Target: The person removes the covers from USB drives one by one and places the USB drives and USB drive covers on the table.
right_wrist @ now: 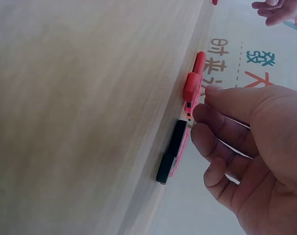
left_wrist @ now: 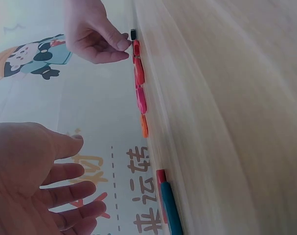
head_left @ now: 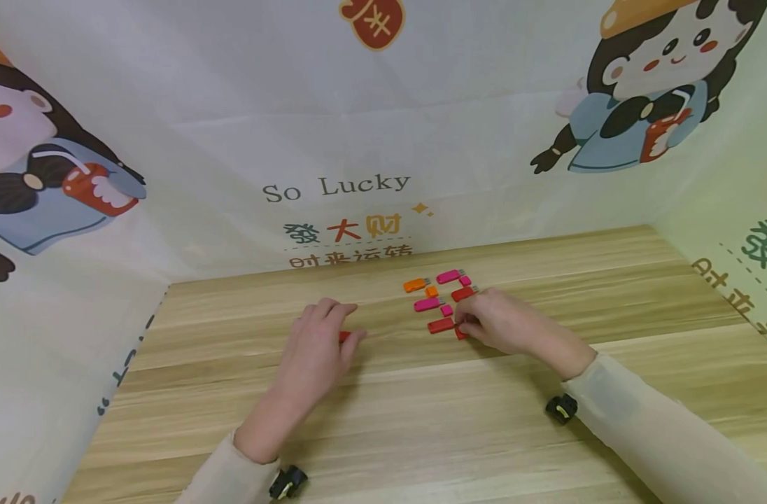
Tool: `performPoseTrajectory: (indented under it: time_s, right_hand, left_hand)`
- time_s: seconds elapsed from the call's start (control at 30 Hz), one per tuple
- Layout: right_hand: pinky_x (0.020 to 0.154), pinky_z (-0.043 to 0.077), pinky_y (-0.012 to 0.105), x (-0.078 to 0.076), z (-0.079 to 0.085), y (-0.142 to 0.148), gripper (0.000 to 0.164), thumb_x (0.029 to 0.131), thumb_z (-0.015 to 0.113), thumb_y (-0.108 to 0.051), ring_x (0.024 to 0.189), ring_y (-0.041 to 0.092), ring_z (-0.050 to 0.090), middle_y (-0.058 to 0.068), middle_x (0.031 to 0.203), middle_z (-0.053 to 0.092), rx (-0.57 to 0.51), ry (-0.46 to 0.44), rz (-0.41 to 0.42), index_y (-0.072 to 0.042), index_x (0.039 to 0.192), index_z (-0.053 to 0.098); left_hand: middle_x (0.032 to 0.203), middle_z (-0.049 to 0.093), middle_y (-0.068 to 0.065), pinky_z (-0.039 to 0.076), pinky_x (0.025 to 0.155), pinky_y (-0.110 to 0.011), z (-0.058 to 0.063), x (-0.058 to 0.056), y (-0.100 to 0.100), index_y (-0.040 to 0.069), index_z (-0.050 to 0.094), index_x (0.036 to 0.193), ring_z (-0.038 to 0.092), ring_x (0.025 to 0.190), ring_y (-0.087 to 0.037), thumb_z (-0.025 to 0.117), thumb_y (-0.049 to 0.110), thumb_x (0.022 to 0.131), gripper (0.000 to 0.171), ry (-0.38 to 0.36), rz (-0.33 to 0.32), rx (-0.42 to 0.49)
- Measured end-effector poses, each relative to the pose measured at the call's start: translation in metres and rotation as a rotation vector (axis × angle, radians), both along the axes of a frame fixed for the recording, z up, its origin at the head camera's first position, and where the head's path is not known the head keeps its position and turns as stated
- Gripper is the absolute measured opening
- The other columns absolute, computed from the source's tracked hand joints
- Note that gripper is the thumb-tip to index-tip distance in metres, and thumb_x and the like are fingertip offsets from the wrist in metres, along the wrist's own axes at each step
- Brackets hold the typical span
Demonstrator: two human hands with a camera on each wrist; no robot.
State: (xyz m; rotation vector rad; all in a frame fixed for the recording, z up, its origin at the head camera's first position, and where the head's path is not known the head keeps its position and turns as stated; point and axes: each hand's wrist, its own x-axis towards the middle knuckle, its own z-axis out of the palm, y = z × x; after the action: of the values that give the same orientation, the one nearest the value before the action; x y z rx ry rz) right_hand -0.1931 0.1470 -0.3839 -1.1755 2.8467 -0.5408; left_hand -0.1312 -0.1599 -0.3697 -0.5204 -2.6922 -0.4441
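USB flash drives lie in rows on the table, small caps beside several of them. My right hand [head_left: 500, 322] is over the near end, thumb and fingers loosely bent, fingertips right at a small red cap [head_left: 461, 334] next to a red flash drive [head_left: 441, 325]. In the right wrist view nothing shows between its thumb and index finger; a black flash drive [right_wrist: 177, 138] with a black cap [right_wrist: 165, 168] lies below the fingers. To the left, my left hand [head_left: 314, 346] hovers with spread, relaxed fingers above a red stick [left_wrist: 161, 196] and a teal stick [left_wrist: 171, 208], mostly hidden in the head view.
Behind lie an orange flash drive [head_left: 414, 285], two pink ones, the nearer pink one [head_left: 427, 304] beside its pink cap [head_left: 446, 310], and another red flash drive [head_left: 463, 294]. The wooden table [head_left: 390, 434] meets a printed cloth backdrop [head_left: 232, 140] at its back edge.
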Motion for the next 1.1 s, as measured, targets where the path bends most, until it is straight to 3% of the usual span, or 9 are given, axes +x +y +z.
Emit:
performPoseTrajectory:
  time_s: [0.23, 0.57, 1.1]
  right_hand:
    - [0.065, 0.049, 0.023, 0.005, 0.005, 0.001, 0.006, 0.092, 0.07, -0.015, 0.071, 0.005, 0.057, -0.01, 0.086, 0.065, -0.001, 0.042, -0.031, -0.013, 0.097, 0.072]
    - [0.073, 0.051, 0.03, 0.012, 0.009, 0.003, 0.012, 0.09, 0.071, -0.019, 0.08, 0.011, 0.061, -0.005, 0.092, 0.068, -0.039, 0.145, -0.013, -0.012, 0.099, 0.073]
    - [0.097, 0.047, 0.043, 0.03, 0.016, 0.013, 0.039, 0.09, 0.071, -0.033, 0.112, 0.024, 0.06, 0.003, 0.121, 0.064, -0.024, 0.198, -0.062, -0.011, 0.123, 0.068]
  left_hand:
    - [0.114, 0.061, -0.009, 0.045, 0.09, -0.045, 0.001, -0.001, -0.007, 0.004, 0.065, 0.125, 0.056, 0.101, -0.029, 0.075, 0.026, 0.089, 0.043, -0.014, 0.005, 0.009]
    - [0.12, 0.061, -0.011, 0.046, 0.095, -0.045, 0.002, -0.005, -0.018, 0.003, 0.064, 0.128, 0.056, 0.108, -0.031, 0.075, 0.027, 0.089, 0.047, -0.04, 0.009, 0.013]
    - [0.119, 0.063, -0.01, 0.046, 0.097, -0.043, -0.002, -0.016, -0.034, 0.002, 0.065, 0.127, 0.059, 0.11, -0.029, 0.071, 0.019, 0.093, 0.039, -0.123, -0.059, -0.029]
